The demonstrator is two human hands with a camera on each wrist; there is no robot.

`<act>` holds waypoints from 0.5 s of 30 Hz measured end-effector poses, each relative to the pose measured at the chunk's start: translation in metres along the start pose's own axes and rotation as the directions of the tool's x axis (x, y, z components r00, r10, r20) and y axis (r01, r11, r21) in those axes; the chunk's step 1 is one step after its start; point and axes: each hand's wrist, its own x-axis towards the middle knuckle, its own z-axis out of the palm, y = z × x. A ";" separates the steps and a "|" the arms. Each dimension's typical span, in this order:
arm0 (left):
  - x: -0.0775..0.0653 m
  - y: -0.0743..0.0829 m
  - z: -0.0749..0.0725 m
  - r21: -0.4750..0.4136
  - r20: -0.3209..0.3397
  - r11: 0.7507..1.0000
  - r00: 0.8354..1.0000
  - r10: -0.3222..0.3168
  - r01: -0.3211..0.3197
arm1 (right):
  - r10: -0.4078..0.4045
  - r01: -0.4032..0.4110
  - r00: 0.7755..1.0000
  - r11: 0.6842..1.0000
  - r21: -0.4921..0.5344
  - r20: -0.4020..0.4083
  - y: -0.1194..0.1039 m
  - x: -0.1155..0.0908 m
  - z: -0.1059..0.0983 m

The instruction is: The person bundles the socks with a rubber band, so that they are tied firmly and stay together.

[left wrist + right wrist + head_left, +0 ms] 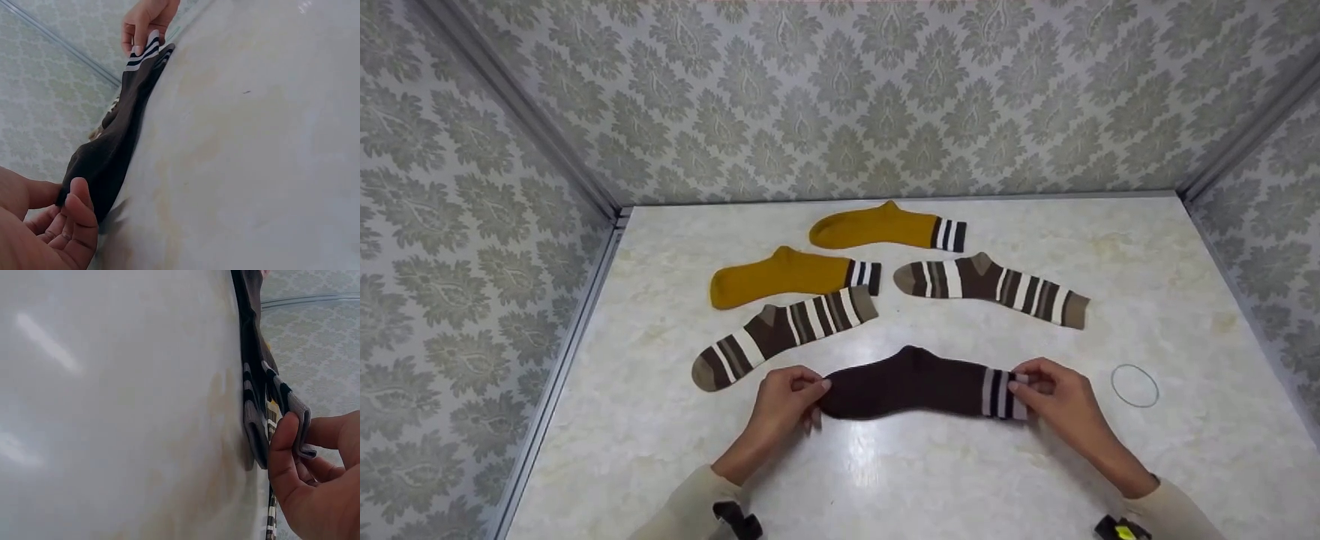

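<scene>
A dark brown sock (915, 386) with a grey-and-black striped cuff is stretched sideways between both hands. At its toe end, my left hand (787, 397) pinches the fabric between thumb and fingers. My right hand (1061, 390) pinches the striped cuff. In the right wrist view, the held cuff (289, 402) is lifted away from a second striped cuff (254, 416) that lies lower, against the table. The left wrist view also shows two layers of dark sock (107, 152), one over the other. From the head view the lower sock is mostly hidden.
Two mustard socks (877, 229) with striped cuffs lie flat at the back and left. Two brown-and-white striped socks (994, 289) lie in front of them, one at each side. A thin elastic loop (1135, 385) rests at the right. Patterned walls border the table (607, 450).
</scene>
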 end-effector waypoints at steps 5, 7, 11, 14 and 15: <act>0.001 -0.003 -0.001 0.031 -0.011 0.999 1.000 0.022 -0.022 | -0.011 0.011 1.000 0.999 -0.030 -0.004 0.001 0.001 0.001; 0.001 -0.004 -0.002 0.043 -0.015 0.998 0.999 0.036 -0.035 | -0.017 0.017 1.000 0.999 -0.030 -0.007 0.000 0.002 0.001; -0.001 -0.004 -0.002 0.070 -0.030 0.996 0.998 0.060 -0.057 | -0.027 0.026 1.000 0.997 -0.068 -0.008 0.000 0.004 0.001; -0.002 -0.004 -0.002 0.076 -0.035 0.996 0.998 0.058 -0.055 | -0.037 0.036 0.999 0.994 -0.105 -0.006 0.001 0.004 0.002; -0.002 -0.005 -0.002 0.080 -0.032 0.995 0.998 0.057 -0.055 | -0.041 0.040 0.999 0.993 -0.113 -0.006 0.001 0.004 0.002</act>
